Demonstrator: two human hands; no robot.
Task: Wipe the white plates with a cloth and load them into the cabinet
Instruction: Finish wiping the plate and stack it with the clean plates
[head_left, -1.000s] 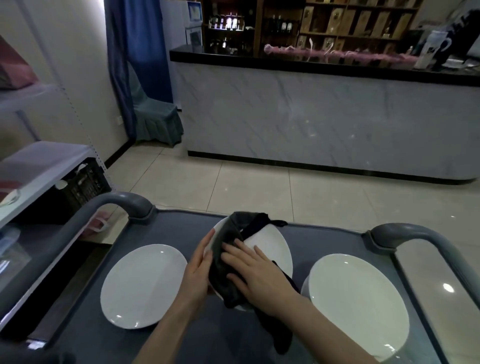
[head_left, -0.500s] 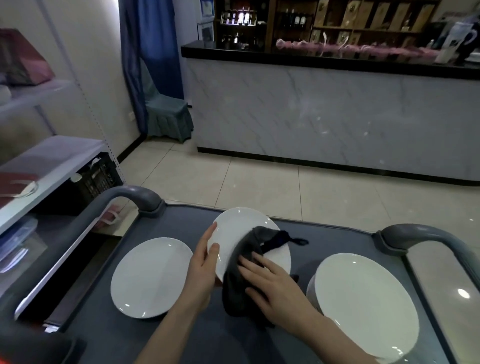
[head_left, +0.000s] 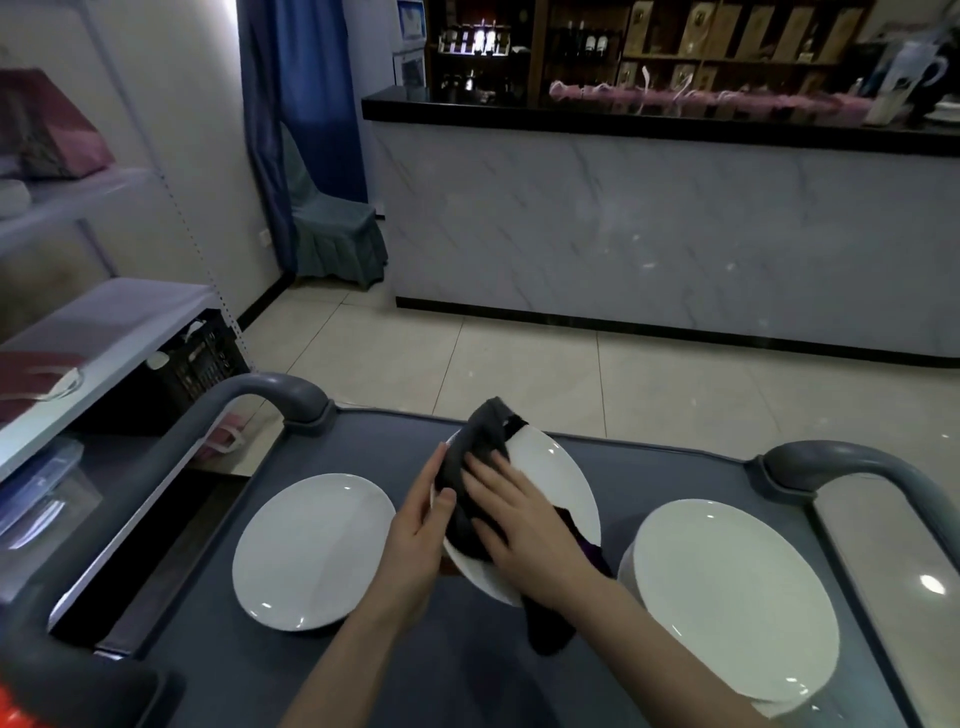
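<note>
R hand (head_left: 524, 514), fingers straight & spread, presses the dark cloth (head_left: 483, 441) flat on the middle plate (head_left: 550, 473); L hand (head_left: 421, 535) grips that plate's left rim, thumb on top. Plate sits raised just over the grey cart top (head_left: 363, 447), btwn left plate (head_left: 311, 551) & right stack (head_left: 727, 597), w/ tile floor (head_left: 519, 364) & marble bar counter (head_left: 675, 234) beyond. Plate face tilts up toward the person; cloth's long axis runs far-left to near-right, tail hanging off the near rim.

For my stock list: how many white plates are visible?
3. The left plate lies on the cart; the middle plate is gripped by the left hand, under the cloth; the right plate seems to top a stack, so more may hide.
</note>
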